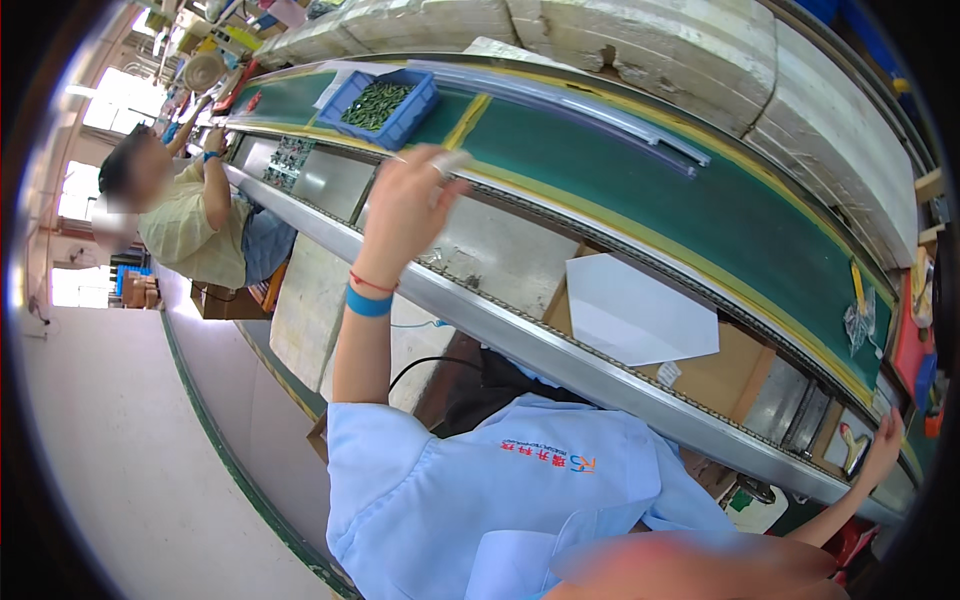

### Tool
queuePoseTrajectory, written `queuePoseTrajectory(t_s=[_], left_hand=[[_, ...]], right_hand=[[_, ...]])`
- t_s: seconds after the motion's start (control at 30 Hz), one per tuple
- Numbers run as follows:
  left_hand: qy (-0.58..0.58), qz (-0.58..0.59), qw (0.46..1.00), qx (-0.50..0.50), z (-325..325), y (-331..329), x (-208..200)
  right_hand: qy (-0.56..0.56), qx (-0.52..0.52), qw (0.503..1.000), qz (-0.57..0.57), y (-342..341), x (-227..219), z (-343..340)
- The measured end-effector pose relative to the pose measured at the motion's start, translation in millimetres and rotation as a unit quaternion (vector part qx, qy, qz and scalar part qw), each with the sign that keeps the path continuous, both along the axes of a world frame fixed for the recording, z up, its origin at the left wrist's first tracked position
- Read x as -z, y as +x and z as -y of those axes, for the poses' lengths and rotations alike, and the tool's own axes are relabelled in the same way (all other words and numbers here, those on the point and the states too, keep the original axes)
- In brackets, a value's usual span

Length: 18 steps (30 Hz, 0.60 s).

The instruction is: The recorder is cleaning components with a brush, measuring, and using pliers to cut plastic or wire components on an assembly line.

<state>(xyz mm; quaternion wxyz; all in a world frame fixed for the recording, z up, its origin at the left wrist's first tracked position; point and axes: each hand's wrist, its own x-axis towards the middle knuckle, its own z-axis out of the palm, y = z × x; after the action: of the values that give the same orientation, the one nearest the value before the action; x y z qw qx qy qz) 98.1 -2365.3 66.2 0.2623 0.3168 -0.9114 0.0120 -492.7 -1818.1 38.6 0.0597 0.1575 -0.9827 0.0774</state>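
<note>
My left hand [410, 195] is raised over the near rail of the line, just in front of a blue plastic bin [415, 105]. Its thumb stands apart from the bent fingers, which carry white coverings at the tips, and I see nothing held. Small dark green and black parts [375, 105] fill the bin, which sits on the green belt [600, 155]. At the far right my right hand [882, 452] is by the end of the line, near a brush-like tool [853, 447] with a pale handle. Its fingers are small and partly turned away, so their grip is unclear.
A metal rail [520, 335] runs along my front. Beyond it are a cardboard box [755, 375] with a white sheet [640, 310] and a green circuit board [288, 160]. Clear tubes [620, 120] lie on the belt. Another person [200, 220] works at left; white foam blocks [650, 50] line the back.
</note>
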Motion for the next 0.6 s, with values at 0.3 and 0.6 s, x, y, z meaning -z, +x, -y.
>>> queuePoseTrajectory(t_s=[0.3,0.6], left_hand=[[-0.097,0.097,0.971,-0.194,127,92,38],[-0.197,0.130,0.968,-0.088,143,100,24]], right_hand=[[-0.117,-0.220,0.968,0.013,62,2,154],[-0.079,-0.354,0.931,-0.036,138,-29,290]])
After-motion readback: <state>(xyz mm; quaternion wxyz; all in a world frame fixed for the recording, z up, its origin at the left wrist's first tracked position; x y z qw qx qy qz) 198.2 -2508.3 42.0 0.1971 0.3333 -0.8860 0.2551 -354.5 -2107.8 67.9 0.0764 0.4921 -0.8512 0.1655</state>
